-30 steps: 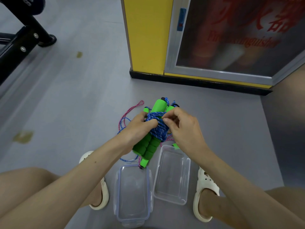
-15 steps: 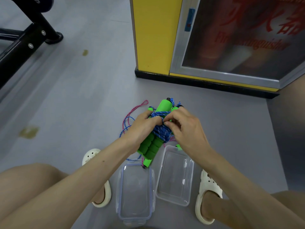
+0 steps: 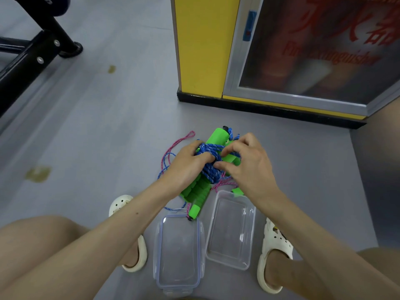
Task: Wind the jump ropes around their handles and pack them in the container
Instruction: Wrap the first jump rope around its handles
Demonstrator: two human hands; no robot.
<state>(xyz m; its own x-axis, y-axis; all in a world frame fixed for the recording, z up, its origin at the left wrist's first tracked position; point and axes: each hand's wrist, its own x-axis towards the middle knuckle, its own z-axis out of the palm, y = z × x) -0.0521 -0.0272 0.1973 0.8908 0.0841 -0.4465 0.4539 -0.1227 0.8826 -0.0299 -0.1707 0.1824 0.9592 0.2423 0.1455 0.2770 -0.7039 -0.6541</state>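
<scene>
A bundle of green foam handles [image 3: 199,189] wrapped in blue rope [image 3: 208,169] is held above the floor, just beyond two clear plastic pieces. My left hand [image 3: 186,167] grips the bundle from the left, thumb on the blue windings. My right hand [image 3: 249,163] pinches the blue rope at the bundle's middle with thumb and fingertips. A loose pink and blue rope [image 3: 173,148] trails on the floor behind my left hand. The clear container [image 3: 229,228] sits open near my right foot. Its clip lid [image 3: 178,250] lies beside it on the left.
A yellow cabinet [image 3: 201,46] with a glass door [image 3: 313,50] stands straight ahead on the grey floor. A black metal frame [image 3: 32,55] is at far left. My white clogs [image 3: 272,254] flank the container and lid.
The green bundle has tilted slightly and my right fingers have shifted lower on the blue windings. Both hands stay on the bundle.
</scene>
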